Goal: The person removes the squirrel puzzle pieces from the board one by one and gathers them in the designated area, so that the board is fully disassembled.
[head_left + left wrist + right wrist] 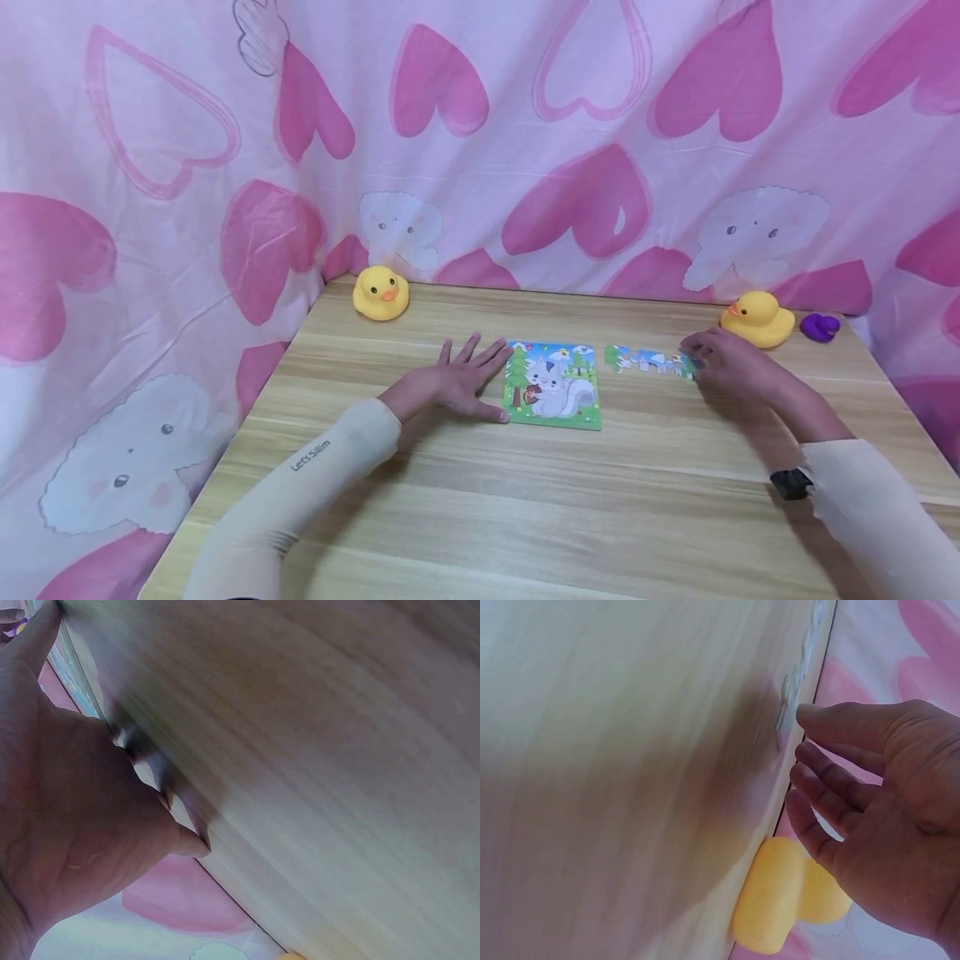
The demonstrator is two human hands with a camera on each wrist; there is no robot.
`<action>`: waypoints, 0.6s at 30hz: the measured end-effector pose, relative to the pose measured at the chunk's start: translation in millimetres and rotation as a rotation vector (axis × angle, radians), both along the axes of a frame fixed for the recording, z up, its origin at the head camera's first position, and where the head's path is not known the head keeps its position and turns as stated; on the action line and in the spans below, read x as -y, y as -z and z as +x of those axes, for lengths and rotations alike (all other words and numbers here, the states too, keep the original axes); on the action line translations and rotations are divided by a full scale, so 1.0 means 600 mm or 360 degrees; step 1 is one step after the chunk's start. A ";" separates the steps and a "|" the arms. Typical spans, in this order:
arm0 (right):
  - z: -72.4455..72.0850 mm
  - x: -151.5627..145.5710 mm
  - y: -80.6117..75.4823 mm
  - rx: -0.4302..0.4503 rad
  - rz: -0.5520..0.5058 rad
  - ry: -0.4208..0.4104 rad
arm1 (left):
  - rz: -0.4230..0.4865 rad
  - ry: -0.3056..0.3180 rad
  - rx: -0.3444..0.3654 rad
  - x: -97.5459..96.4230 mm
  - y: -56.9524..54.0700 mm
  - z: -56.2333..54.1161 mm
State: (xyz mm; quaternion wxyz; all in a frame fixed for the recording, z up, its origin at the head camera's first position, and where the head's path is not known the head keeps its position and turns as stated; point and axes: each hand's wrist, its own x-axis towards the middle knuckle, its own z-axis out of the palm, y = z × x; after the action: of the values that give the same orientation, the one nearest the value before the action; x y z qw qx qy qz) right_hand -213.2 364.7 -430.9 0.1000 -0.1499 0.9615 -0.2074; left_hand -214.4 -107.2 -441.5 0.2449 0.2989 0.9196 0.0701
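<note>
A puzzle board (553, 387) with a white squirrel holding an acorn lies flat on the wooden table. My left hand (459, 386) rests at its left side, fingers spread, with fingertips and thumb touching the board's edge. To the board's right, several loose puzzle pieces (651, 361) lie in a row. My right hand (731, 360) is at the right end of that row, its fingers loosely bent. In the right wrist view, the right hand (900, 802) has thumb and fingers apart, with nothing seen between them, and the thumb tip beside the pieces (789, 697).
One yellow duck (381, 293) sits at the table's back left corner. Another yellow duck (759, 320) stands just behind my right hand, with a small purple duck (820, 327) to its right. A pink heart-patterned curtain (480, 192) hangs behind the wooden table (525, 517).
</note>
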 end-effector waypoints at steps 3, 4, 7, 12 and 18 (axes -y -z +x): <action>0.000 0.015 -0.004 -0.0039 0.0001 -0.0004 | -0.0004 0.0000 -0.0001 0.000 0.001 0.000; 0.000 0.021 -0.004 -0.0039 -0.0003 0.0004 | -0.0004 0.0000 -0.0003 0.000 0.001 -0.001; 0.000 0.041 -0.005 -0.0065 -0.0020 -0.0011 | -0.0001 0.0006 -0.0008 0.001 0.002 -0.001; 0.002 0.080 -0.001 -0.0080 -0.0075 -0.0046 | 0.0006 0.0019 -0.0009 0.001 0.002 -0.001; 0.011 0.123 -0.005 -0.0011 -0.0113 -0.0051 | -0.0002 0.0011 -0.0004 0.000 0.004 -0.003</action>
State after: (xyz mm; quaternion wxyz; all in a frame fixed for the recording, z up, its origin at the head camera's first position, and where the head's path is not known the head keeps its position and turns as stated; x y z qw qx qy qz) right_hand -206.5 290.6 -428.1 0.0946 -0.1694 0.9514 -0.2393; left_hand -216.0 -107.1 -443.9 0.2440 0.3019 0.9190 0.0682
